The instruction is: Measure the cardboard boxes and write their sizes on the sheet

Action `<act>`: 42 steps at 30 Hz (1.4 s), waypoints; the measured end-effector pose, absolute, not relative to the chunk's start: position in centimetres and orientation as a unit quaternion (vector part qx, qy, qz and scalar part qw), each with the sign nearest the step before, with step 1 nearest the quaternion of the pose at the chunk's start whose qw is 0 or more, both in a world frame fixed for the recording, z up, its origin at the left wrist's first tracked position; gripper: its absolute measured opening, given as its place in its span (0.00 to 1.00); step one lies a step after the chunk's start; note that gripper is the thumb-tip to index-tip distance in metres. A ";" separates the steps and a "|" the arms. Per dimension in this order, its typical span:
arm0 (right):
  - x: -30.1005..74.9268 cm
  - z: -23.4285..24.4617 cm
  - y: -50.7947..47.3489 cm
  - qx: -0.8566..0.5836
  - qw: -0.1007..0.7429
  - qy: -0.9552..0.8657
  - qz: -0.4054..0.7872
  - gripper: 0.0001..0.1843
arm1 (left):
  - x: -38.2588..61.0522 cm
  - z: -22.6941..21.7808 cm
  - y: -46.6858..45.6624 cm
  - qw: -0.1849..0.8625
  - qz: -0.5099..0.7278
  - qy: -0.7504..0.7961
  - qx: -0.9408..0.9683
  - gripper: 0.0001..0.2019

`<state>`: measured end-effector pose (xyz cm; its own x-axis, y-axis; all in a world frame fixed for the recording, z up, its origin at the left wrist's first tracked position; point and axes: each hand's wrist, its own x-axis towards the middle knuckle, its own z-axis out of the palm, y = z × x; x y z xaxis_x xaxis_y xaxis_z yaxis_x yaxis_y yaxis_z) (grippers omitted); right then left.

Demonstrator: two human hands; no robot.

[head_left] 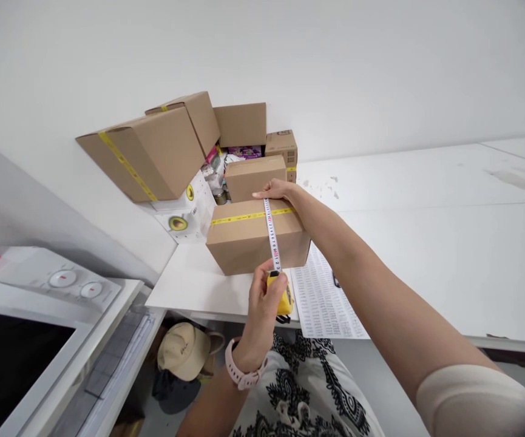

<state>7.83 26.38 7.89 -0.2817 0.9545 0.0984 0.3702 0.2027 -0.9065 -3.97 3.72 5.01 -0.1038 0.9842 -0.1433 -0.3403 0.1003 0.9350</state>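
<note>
A brown cardboard box with yellow tape across its top sits near the front edge of the white table. My left hand, a pink watch band at its wrist, is closed around a yellow tape measure just in front of the box. The white blade runs out from it across the box top to the far edge. There my right hand holds the blade's end against the box; its fingertips are partly hidden.
More cardboard boxes are stacked at the back left, above a white box with avocado pictures. A printed sheet lies right of the measured box. A white microwave stands left, and a beige cap is below the table.
</note>
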 end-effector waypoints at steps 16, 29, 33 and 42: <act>6.8 8.0 29.4 -0.468 0.356 -0.685 0.430 0.28 | -3.2 4.5 2.1 0.532 0.564 0.511 0.372 0.29; 5.5 8.6 31.4 -0.506 0.318 -0.713 0.368 0.25 | -2.4 4.6 3.0 0.625 0.555 0.449 0.316 0.30; 5.4 8.5 31.6 -0.510 0.314 -0.719 0.354 0.26 | -1.9 4.4 3.0 0.607 0.557 0.470 0.315 0.35; 5.8 8.6 31.4 -0.494 0.302 -0.720 0.383 0.22 | -1.4 4.7 2.4 0.581 0.568 0.492 0.314 0.36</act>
<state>5.76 31.40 8.63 -0.3290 0.9426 0.0563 0.4798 0.2182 -0.8498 -1.36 2.40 4.67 -0.1278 0.9685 -0.2139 -0.3501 0.1577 0.9234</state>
